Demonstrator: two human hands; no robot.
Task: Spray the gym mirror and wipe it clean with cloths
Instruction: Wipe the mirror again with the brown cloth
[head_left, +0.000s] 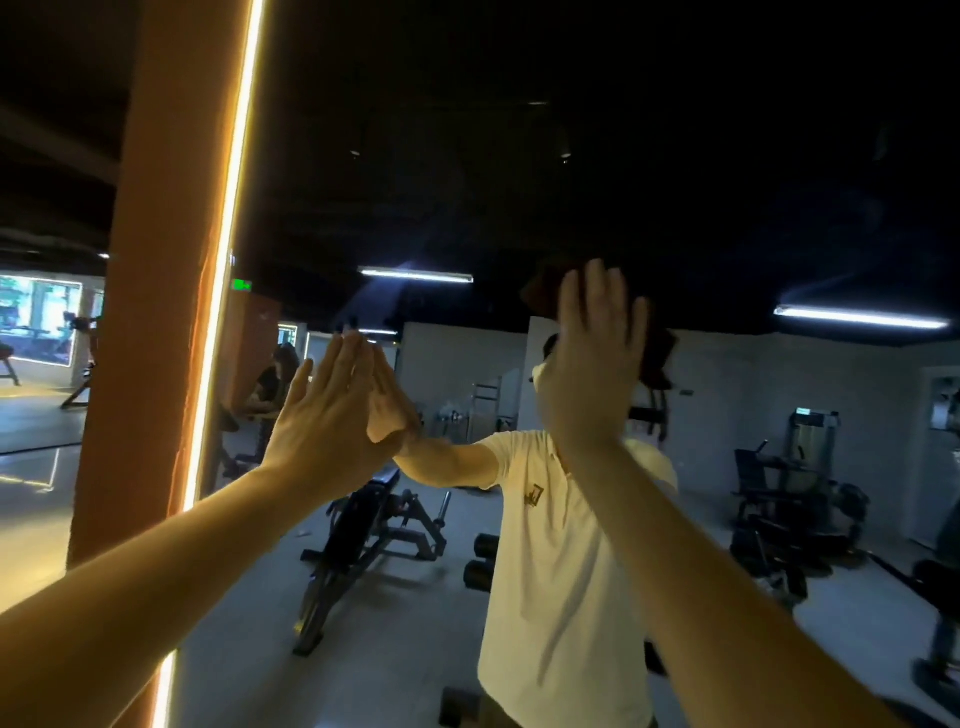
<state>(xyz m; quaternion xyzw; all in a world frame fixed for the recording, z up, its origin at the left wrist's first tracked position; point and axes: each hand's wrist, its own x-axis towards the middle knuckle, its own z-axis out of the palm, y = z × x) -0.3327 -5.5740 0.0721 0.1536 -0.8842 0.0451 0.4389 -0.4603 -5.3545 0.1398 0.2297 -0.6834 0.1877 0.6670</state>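
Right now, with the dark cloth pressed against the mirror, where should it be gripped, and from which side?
Probably the loose edge of the cloth jutting out right of the right hand, pinched from the right: the flat palm covers its middle against the mirror, so only the edges are free.

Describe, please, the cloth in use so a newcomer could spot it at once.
Start at the large mirror right of the glowing light strip. The cloth lies flat on the glass under the right hand. It is dark brown, whereas the left hand nearby touches bare glass.
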